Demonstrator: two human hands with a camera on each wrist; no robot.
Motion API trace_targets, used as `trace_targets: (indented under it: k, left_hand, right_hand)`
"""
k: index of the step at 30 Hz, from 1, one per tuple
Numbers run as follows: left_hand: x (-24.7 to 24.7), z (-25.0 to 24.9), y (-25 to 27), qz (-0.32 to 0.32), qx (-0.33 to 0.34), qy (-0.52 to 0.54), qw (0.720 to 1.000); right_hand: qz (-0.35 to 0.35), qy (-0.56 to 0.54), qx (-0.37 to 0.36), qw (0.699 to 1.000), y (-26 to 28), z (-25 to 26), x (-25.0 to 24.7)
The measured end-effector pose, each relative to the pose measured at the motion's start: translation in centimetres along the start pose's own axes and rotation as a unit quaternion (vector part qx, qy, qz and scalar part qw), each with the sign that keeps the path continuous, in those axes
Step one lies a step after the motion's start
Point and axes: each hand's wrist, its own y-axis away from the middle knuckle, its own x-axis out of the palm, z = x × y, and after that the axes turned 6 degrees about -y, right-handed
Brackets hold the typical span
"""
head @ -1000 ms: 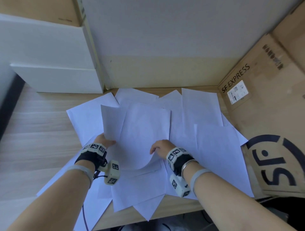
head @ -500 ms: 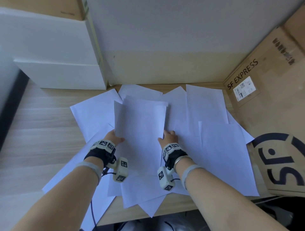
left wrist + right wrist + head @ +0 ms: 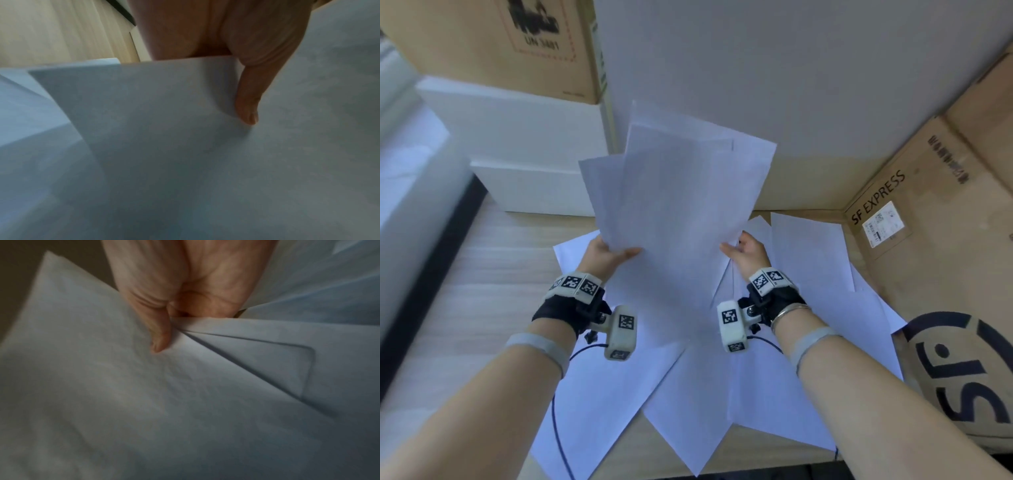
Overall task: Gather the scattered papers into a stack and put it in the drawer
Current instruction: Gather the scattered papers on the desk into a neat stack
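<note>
Both hands have come up off the table since half a second ago, lifting a bundle of sheets that then lay flat among the others; the left hand (image 3: 608, 254) pinches the held sheets (image 3: 674, 205) at their left edge, thumb on the near face, and the right hand (image 3: 745, 254) pinches them at the right edge, so the bundle stands raised and uneven, its corners fanned rather than squared.

From the head, the loose papers (image 3: 811, 260) lie overlapping on the wooden table (image 3: 482, 291), reaching from its back edge to its front edge, where a few corners hang over; from there the fingers behind the bundle are hidden.

Only the left wrist view shows the left thumb (image 3: 246, 104) lying straight along the paper face; the right wrist view alone shows the right thumb (image 3: 158, 331) pressing several separate layers together, their edges splayed from the pinch point.

At the table's back left corner stand stacked white boxes (image 3: 527, 161) with a cardboard box (image 3: 517, 44) on top; a large cardboard carton (image 3: 928, 240) printed SF EXPRESS closes off the right edge; the wall (image 3: 791, 85) runs along the back edge; bare wood lies open toward the left edge; which of these things is the drawer, I cannot tell.
</note>
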Motion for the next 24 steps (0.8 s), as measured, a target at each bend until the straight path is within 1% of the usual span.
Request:
trace_targets:
  k: [2, 3, 7, 9, 11, 12, 14, 15, 16, 18, 20, 21, 24]
  left_hand:
    - [-0.3, -1.2, 0.2, -0.008, 0.017, 0.019, 1.000]
    - [-0.4, -1.6, 0.1, -0.014, 0.029, 0.024, 0.999]
    - [-0.8, -3.0, 0.2, -0.002, 0.080, 0.042, 0.996]
    - [-0.7, -3.5, 0.4, 0.011, 0.112, 0.043, 0.993]
    - [-0.4, -4.1, 0.6, 0.013, 0.138, 0.048, 0.989]
    - [-0.2, -4.2, 0.7, 0.007, 0.143, 0.049, 0.988]
    - [0.0, -4.2, 0.7, 0.001, 0.147, 0.061, 0.987]
    - [0.1, -4.1, 0.6, 0.004, 0.141, 0.081, 0.987]
    - [0.2, -3.7, 0.4, 0.004, 0.123, 0.107, 0.987]
    - [0.7, -2.6, -0.1, 0.007, 0.072, 0.131, 0.989]
    - [1.3, -1.4, -0.5, 0.011, 0.038, 0.102, 0.994]
    - [1.5, -1.1, -0.6, 0.010, 0.033, 0.079, 0.996]
    - [1.7, -0.9, -1.3, -0.023, 0.045, 0.036, 0.998]
  right_hand:
    - [0.003, -0.017, -0.040, 0.999, 0.1, 2.2, -0.2]
    - [0.005, -0.026, -0.048, 0.998, 0.0, 3.0, -0.4]
    - [-0.005, -0.075, -0.031, 0.997, 0.7, 5.4, -1.0]
    - [0.011, -0.108, -0.021, 0.994, 1.3, 5.8, -1.0]
    - [0.020, -0.113, -0.008, 0.993, 1.5, 5.9, -0.8]
    - [0.011, -0.103, -0.012, 0.995, 1.4, 5.7, -0.6]
    - [0.007, -0.086, -0.038, 0.996, 1.3, 5.5, -0.2]
    - [0.002, -0.084, -0.040, 0.996, 1.2, 5.2, 0.0]
    - [-0.006, -0.087, -0.030, 0.996, 1.1, 4.8, 0.1]
    - [-0.016, -0.080, 0.013, 0.997, 0.9, 3.8, 0.4]
    - [-0.013, -0.056, 0.045, 0.997, 0.7, 2.6, 0.9]
    - [-0.015, -0.052, 0.057, 0.997, 0.8, 2.3, 1.1]
    - [-0.035, -0.070, 0.057, 0.995, 0.6, 2.0, 1.3]
